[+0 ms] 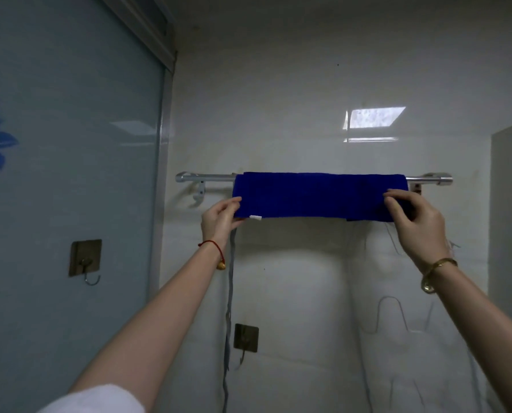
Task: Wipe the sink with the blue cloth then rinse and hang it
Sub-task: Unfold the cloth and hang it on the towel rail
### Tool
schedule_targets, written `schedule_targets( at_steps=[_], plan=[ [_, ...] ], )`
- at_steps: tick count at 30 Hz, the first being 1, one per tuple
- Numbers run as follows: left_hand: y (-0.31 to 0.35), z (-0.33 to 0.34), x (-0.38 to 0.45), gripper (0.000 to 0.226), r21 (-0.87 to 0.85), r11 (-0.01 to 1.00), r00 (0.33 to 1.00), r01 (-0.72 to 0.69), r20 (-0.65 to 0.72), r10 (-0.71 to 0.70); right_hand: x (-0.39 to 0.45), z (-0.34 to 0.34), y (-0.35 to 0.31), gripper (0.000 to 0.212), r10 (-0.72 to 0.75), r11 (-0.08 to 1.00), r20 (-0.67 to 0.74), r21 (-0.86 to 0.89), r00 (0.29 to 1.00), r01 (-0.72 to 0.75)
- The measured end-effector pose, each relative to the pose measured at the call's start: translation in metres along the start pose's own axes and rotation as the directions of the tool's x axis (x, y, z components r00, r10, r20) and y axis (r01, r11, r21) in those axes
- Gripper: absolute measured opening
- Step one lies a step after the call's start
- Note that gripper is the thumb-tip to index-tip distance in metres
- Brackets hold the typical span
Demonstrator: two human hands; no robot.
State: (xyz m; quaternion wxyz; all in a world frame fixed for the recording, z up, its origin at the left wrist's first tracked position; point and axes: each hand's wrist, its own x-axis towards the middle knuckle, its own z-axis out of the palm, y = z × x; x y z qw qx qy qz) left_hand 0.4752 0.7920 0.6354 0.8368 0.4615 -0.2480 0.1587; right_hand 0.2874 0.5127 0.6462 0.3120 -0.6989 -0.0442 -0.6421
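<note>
The blue cloth (317,195) hangs folded over a metal towel rail (207,177) on the white wall, spread almost the rail's full length, with a small white tag at its lower left corner. My left hand (220,219) pinches the cloth's lower left edge between thumb and fingers. My right hand (415,222) grips the cloth's lower right edge. Both arms reach up from below. The sink is out of view.
A frosted glass door (70,174) with a metal frame stands on the left and carries a square stick-on hook (85,259). A second stick-on hook (245,338) sits on the wall below the rail, beside a hanging grey strap (229,308).
</note>
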Motion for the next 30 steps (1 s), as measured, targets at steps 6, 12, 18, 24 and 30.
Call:
schedule_targets(
  at_steps=[6, 12, 18, 24, 30],
  plan=[
    [-0.025, -0.005, 0.008, 0.026, 0.067, 0.997, 0.998, -0.047, -0.034, 0.049, -0.01, 0.016, -0.001, 0.036, 0.156, 0.987, -0.119, 0.06, 0.981, -0.149],
    [-0.039, -0.012, 0.01, 0.027, 0.121, 0.99, 0.995, -0.071, -0.064, 0.079, -0.028, 0.022, 0.011, 0.038, 0.21, 0.976, -0.087, 0.085, 0.974, -0.202],
    [-0.038, -0.018, 0.011, 0.026, 0.137, 0.98, 0.988, -0.143, -0.04, 0.15, -0.032, 0.02, 0.009, 0.038, 0.131, 0.988, -0.088, 0.099, 0.987, -0.122],
    [-0.033, -0.02, -0.001, 0.025, 0.09, 0.987, 0.986, -0.132, -0.087, 0.139, -0.035, 0.021, 0.009, 0.038, 0.055, 0.998, -0.18, 0.032, 0.982, -0.05],
    [-0.03, -0.032, -0.011, 0.029, 0.122, 0.988, 0.99, -0.098, -0.089, 0.11, -0.048, 0.021, 0.0, 0.035, 0.149, 0.989, -0.214, 0.04, 0.965, -0.143]
  ],
)
